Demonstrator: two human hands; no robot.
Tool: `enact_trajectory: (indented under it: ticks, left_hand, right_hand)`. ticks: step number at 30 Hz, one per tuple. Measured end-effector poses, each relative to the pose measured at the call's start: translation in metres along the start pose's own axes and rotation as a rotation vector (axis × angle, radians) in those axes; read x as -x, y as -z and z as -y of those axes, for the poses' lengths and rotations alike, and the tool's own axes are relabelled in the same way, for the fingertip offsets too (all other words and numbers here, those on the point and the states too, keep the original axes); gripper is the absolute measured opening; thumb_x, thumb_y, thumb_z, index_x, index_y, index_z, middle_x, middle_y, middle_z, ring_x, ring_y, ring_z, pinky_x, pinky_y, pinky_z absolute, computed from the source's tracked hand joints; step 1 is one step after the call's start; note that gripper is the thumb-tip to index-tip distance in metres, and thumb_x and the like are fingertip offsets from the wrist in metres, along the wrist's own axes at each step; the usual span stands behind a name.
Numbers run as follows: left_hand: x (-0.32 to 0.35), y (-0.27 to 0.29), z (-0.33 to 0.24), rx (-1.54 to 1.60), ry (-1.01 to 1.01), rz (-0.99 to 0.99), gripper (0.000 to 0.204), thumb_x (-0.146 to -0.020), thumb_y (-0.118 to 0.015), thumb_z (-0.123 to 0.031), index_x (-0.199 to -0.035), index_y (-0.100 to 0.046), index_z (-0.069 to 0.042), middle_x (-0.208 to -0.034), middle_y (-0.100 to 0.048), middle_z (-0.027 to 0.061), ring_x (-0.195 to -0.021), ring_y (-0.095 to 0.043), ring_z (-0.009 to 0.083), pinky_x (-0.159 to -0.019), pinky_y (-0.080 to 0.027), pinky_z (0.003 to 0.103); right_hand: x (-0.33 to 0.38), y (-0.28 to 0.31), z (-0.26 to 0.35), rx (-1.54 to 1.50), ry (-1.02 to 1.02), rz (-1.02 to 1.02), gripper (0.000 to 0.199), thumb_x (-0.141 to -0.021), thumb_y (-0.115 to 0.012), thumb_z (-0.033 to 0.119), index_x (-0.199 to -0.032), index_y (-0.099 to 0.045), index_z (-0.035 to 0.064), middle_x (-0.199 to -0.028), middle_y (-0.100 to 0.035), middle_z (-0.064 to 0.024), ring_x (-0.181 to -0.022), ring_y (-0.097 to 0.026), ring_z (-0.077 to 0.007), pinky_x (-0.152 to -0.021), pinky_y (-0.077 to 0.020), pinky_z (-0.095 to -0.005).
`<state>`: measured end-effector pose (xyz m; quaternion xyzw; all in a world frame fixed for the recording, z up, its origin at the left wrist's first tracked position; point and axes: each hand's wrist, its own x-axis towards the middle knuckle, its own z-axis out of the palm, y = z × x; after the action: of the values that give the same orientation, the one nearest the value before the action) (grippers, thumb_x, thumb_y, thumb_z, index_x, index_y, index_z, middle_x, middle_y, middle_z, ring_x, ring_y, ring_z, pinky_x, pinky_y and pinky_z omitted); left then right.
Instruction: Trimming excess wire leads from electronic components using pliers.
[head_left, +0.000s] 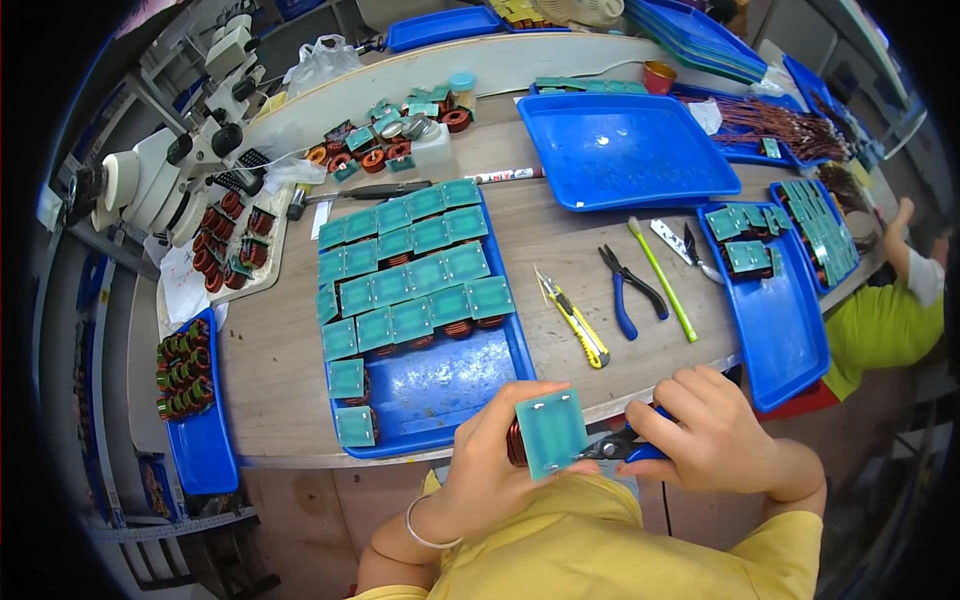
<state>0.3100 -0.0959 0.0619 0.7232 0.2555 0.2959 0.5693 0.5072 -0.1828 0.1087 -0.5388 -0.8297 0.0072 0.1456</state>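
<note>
My left hand (485, 455) is closed around a copper-wound coil with a square green circuit board (553, 432) on it, the board's face turned up. Small silvery solder points show near the board's edges. In my right hand (705, 430) is a pair of flush cutters (622, 444) with dark jaws and blue handles. The cutter tips touch or nearly touch the board's lower right corner. Just beyond my hands, a blue tray (475, 385) holds rows of similar green-board coils (410, 320); its near right part shows bare blue plastic.
A yellow utility knife (578, 325), blue-handled pliers (632, 292) and a green brush (663, 282) lie right of the tray. Another blue tray (625, 150) sits behind them. A microscope (150, 185) stands at left. At far right is another person's green garment (885, 335).
</note>
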Motion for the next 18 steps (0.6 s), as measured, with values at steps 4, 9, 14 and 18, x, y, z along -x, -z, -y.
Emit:
enact_trajectory:
  ticks: [4, 9, 14, 18]
  left_hand:
    - [-0.004, 0.001, 0.003, -0.052, 0.144, 0.050, 0.066, -0.056, -0.085, -0.019, -0.109, -0.049, -0.002, -0.090, -0.059, 0.0053, -0.081, -0.056, 0.0100, -0.070, -0.047, 0.024]
    - [-0.004, 0.001, 0.014, -0.023, 0.068, 0.078, 0.063, -0.061, -0.082, -0.021, -0.110, -0.047, -0.003, -0.089, -0.057, 0.0054, -0.078, -0.056, 0.0105, -0.067, -0.047, 0.024]
    - [-0.001, 0.002, 0.008, 0.033, 0.030, 0.123, 0.064, -0.064, -0.080, -0.023, -0.113, -0.045, -0.003, -0.090, -0.058, 0.0082, -0.078, -0.059, 0.0141, -0.068, -0.049, 0.027]
    - [0.000, 0.002, 0.005, -0.014, 0.004, 0.129, 0.075, -0.056, -0.081, -0.035, -0.113, -0.046, -0.002, -0.097, -0.055, 0.0038, -0.080, -0.054, 0.0083, -0.066, -0.046, 0.022]
  right_hand:
    - [0.008, -0.024, -0.009, -0.083, -0.022, -0.025, 0.043, -0.073, -0.062, 0.045, -0.085, -0.055, 0.0036, -0.066, -0.042, -0.0070, -0.058, -0.046, -0.0236, -0.052, -0.0367, -0.0329]
    - [0.015, -0.044, -0.012, -0.224, -0.097, -0.069, 0.044, -0.073, -0.063, 0.045, -0.085, -0.055, 0.0041, -0.069, -0.044, -0.0074, -0.062, -0.049, -0.0249, -0.055, -0.0378, -0.0337]
    - [0.009, -0.028, -0.002, -0.186, -0.056, -0.129, 0.047, -0.072, -0.064, 0.046, -0.088, -0.054, 0.0034, -0.070, -0.044, -0.0073, -0.064, -0.046, -0.0249, -0.058, -0.0364, -0.0338]
    - [0.005, -0.018, 0.004, -0.162, -0.039, -0.097, 0.047, -0.072, -0.063, 0.046, -0.088, -0.054, 0.0031, -0.070, -0.044, -0.0071, -0.062, -0.045, -0.0243, -0.057, -0.0357, -0.0330]
